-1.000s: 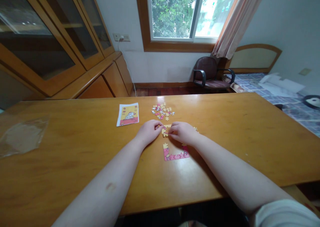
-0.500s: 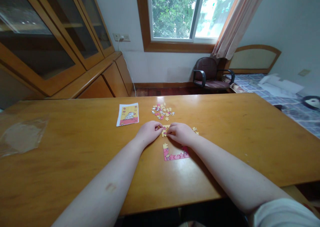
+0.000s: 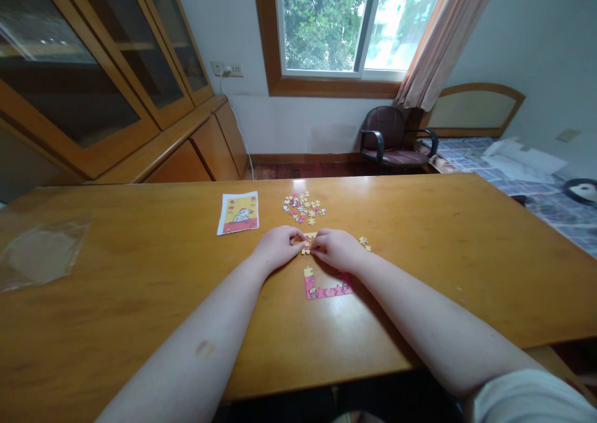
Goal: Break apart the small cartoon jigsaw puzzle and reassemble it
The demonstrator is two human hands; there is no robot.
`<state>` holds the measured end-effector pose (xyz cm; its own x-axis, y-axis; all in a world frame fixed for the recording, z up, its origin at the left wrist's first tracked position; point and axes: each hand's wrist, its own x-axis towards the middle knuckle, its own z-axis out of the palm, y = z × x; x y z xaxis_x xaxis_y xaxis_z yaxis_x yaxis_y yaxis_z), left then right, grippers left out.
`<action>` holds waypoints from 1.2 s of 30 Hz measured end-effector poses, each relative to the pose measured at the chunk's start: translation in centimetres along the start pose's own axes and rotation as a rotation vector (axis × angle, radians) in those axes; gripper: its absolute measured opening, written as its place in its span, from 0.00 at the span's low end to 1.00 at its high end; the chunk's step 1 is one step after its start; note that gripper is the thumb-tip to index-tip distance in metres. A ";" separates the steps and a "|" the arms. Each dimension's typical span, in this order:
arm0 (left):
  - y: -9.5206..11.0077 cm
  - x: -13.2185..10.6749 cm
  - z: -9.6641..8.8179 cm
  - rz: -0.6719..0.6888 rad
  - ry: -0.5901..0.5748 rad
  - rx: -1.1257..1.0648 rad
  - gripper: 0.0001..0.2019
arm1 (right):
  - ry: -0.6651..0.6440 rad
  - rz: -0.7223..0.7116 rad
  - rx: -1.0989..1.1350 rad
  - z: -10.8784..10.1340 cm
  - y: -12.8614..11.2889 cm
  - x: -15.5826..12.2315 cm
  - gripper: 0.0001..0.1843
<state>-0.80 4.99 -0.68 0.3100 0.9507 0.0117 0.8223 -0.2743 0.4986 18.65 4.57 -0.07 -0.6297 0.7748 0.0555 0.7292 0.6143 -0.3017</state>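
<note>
My left hand (image 3: pixel 278 247) and my right hand (image 3: pixel 337 248) meet at the middle of the wooden table (image 3: pixel 140 286). Both pinch a small cluster of yellow jigsaw pieces (image 3: pixel 307 242) between their fingertips. Just in front of them lies the partly built puzzle frame (image 3: pixel 326 285), a red and yellow L-shaped corner. A pile of loose pieces (image 3: pixel 303 207) sits beyond the hands, and a few more pieces (image 3: pixel 364 242) lie right of my right hand. The reference picture card (image 3: pixel 239 213) lies to the far left of the pile.
A crumpled clear plastic bag (image 3: pixel 41 252) rests at the table's left edge. Behind the table stand a wooden glass-door cabinet (image 3: pixel 93 81), a dark office chair (image 3: pixel 392 137) under the window, and a bed (image 3: pixel 522 174) at the right.
The hands have drawn a little closer together over the yellow pieces; the fingertips shifted slightly. Everything else on the table stays where it was.
</note>
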 end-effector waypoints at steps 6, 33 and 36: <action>-0.1 0.1 0.1 -0.001 -0.001 -0.001 0.12 | -0.014 -0.004 -0.026 -0.1 -0.1 0.0 0.12; 0.2 -0.1 -0.2 -0.007 -0.018 -0.016 0.13 | 0.036 0.254 -0.152 -2.7 1.8 -0.8 0.13; 0.2 -0.1 -0.1 -0.008 -0.019 -0.018 0.12 | 0.000 0.519 -0.288 -4.8 4.2 -1.5 0.14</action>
<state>-0.70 4.89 -0.43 0.3126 0.9498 -0.0084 0.8160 -0.2640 0.5142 23.92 6.72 3.13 -0.1714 0.9847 -0.0299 0.9851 0.1709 -0.0189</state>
